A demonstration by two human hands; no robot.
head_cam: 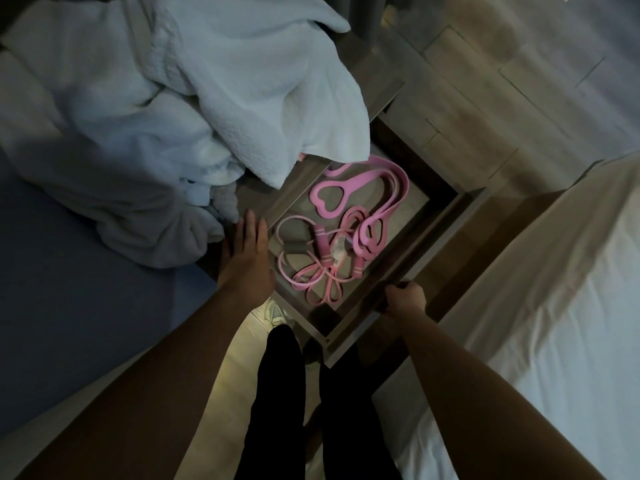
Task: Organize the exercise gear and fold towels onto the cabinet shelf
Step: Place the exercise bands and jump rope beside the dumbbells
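Dim bedroom, between two beds: we are looking into an open drawer (440, 237) holding a pink jump rope (318, 241) and resistance band (401, 188), with white towels (242, 98) heaped just beside it. Our left hand (247, 251) is lying flat and spread; our right hand (405, 301) is curling its grip round the drawer's front.

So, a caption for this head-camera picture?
Right hand grips the open drawer holding a pink jump rope and resistance band; left hand rests beside white towels.

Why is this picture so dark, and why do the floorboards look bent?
Head view: dim, with one warm bright patch on the floor; deep shadow fills one corner of the drawer, yet the pink jump rope reads clearly; the wide-angle lens bows straight lines.
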